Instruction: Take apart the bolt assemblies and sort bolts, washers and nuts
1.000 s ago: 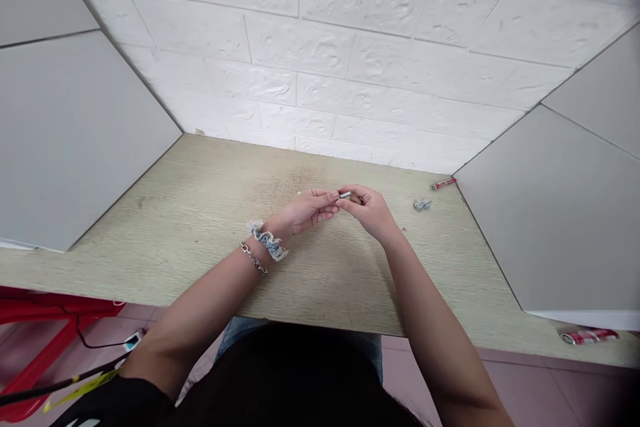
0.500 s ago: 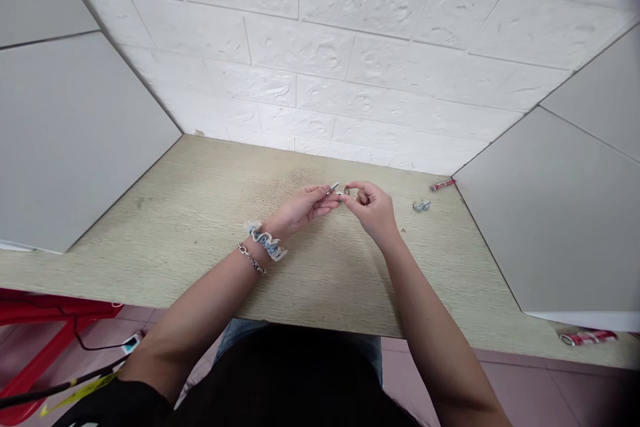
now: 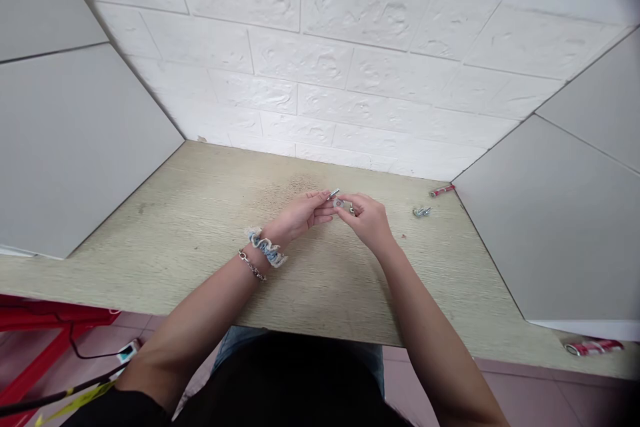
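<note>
Over the middle of the table, my left hand (image 3: 304, 215) is palm up, its thumb pressing a small silver bolt (image 3: 333, 193) against the fingers. The bolt's shank sticks out past the thumb, and its other end is hidden in the grip. Close by, my right hand (image 3: 369, 221) pinches a round metal washer (image 3: 339, 203) between thumb and forefinger, just beside the left fingertips. Another small shiny piece (image 3: 352, 210) shows at the curled fingers of the right hand; its kind is too small to tell.
A little cluster of silver bolts (image 3: 421, 212) lies right of my hands on the table (image 3: 200, 213). One red cylinder (image 3: 441, 191) rests by the right grey panel (image 3: 555, 227), another red cylinder (image 3: 594, 347) near the front right edge. A white brick-patterned wall (image 3: 325, 107) stands behind.
My right hand has brought the washer round so that its flat face and hole show, close to the left fingertips. The left hand still grips the bolt. The view has tipped slightly upward.
</note>
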Motion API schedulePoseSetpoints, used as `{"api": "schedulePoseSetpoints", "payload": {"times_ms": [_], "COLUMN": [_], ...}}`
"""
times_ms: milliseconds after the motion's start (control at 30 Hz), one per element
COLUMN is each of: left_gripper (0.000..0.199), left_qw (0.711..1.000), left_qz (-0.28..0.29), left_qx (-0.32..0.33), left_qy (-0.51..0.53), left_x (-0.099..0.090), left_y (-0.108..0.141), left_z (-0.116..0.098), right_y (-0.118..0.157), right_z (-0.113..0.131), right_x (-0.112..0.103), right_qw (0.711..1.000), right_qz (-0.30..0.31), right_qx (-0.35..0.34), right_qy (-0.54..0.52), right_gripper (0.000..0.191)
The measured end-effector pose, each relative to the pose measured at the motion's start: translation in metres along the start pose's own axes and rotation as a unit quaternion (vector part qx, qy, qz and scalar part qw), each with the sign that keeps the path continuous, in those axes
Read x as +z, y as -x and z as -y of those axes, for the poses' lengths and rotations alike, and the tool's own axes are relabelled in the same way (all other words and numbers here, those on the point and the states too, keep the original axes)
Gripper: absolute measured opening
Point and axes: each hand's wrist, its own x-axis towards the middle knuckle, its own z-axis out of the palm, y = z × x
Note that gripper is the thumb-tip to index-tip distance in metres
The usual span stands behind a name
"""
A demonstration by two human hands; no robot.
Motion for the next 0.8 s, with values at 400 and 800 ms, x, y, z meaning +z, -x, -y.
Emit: {"api": "schedulePoseSetpoints", "payload": {"times_ms": [400,800], "left_gripper": [0.015,0.014], "left_qw": [0.978,0.977], "left_qz": [-0.134,-0.126], "left_qx": [0.138,0.127], "left_qy": [0.081,0.116], "left_x": [-0.007,0.000], "left_y": [-0.001,0.003], "left_z": [-0.013,-0.014], "right_y": [-0.016,-0.019], "right_z": [-0.037,-0.038], "right_x": [0.008,0.019], "right_qw": [0.994,0.985], "right_qz": [0.058,0.111], "right_qx": [0.072,0.058], "right_qy": [0.065,0.122], "right_gripper": [0.029,0.025]}}
